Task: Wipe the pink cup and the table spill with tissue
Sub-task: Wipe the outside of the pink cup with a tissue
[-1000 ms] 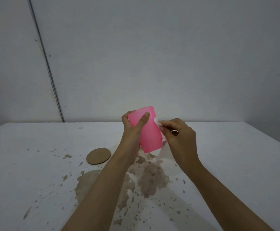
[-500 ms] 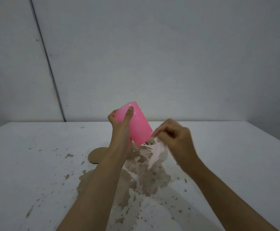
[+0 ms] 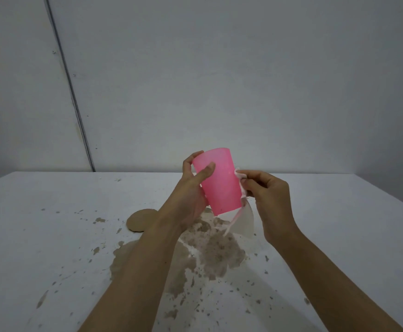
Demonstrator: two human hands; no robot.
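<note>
A person's left hand (image 3: 191, 195) holds a translucent pink plastic cup (image 3: 219, 180) in the air above a white table (image 3: 51, 236), the thumb laid across the near side of the cup and the fingers curled around its far left edge. The cup is tilted slightly, its narrower closed base uppermost and its wider end pointing down toward the tabletop.

The right hand (image 3: 267, 195) is closed on a crumpled white tissue (image 3: 240, 174), pinching it between thumb and fingers and pressing it against the right side of the cup. A loose tail of the tissue hangs below the cup's lower edge, clear of the table.

Directly beneath the cup and both bare forearms spreads a brown, muddy spill (image 3: 219, 252), a wet patch of sandy liquid with a darker gritty centre. Splashes and specks of the same brown scatter outward across the table to the left, right and near edge. A flat round brown disc (image 3: 140, 220) lies on the table just left of the left wrist, at the far-left edge of the spill; what it is made of cannot be told.

Behind the table rises a plain grey-white wall (image 3: 243, 80), crossed at left by a dark slanting seam (image 3: 71, 92).
</note>
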